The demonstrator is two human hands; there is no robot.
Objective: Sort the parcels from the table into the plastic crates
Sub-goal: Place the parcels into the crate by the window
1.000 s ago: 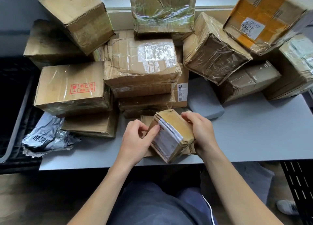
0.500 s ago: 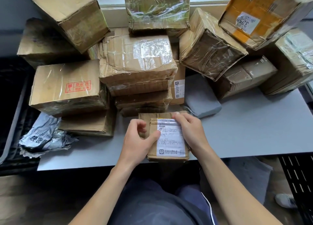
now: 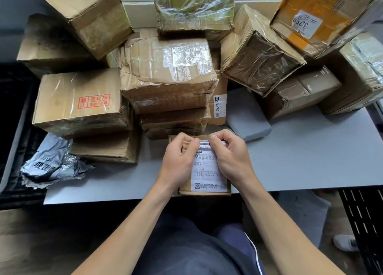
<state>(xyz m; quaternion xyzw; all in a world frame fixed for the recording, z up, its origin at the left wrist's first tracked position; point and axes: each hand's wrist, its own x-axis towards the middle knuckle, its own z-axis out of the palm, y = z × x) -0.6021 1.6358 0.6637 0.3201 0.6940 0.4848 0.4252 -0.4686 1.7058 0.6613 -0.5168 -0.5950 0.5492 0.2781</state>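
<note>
Small brown parcel (image 3: 207, 172) is at the near edge of the grey worktop (image 3: 300, 154), white label facing up. The left hand (image 3: 179, 163) and right hand (image 3: 230, 160) both grip it, fingers (image 3: 186, 139) curled over its far edge and thumbs pinching by the label's top. Just past the fingers, slightly right, there's a grey padded mailer (image 3: 246, 117). Dead ahead is a stack of taped boxes (image 3: 167, 74). Left of the fingers sit a crumpled silver bag (image 3: 51, 165) and a red-stamped box (image 3: 78, 100). More boxes are piled further back.
</note>
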